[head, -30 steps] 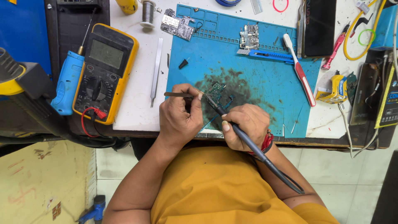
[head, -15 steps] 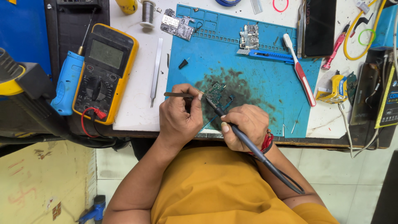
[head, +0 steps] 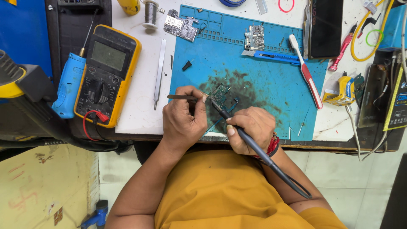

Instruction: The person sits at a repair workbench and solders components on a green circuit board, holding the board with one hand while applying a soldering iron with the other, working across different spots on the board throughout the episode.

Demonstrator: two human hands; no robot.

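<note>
Head view: right hand (head: 250,129) holds soldering iron (head: 254,146)

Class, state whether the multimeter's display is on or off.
Off, it seems: the multimeter's screen is blank grey, no digits showing.

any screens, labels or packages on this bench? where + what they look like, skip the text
Multimeter: left of the blue mat, yellow case, grey blank rectangular screen, black dial.
Phone: top right at the mat's edge, dark blank screen, upright rectangle.
Labelled box: far right edge, black with yellow border, partly cut off.
Small yellow device: right of the mat, with a blue label.
</note>
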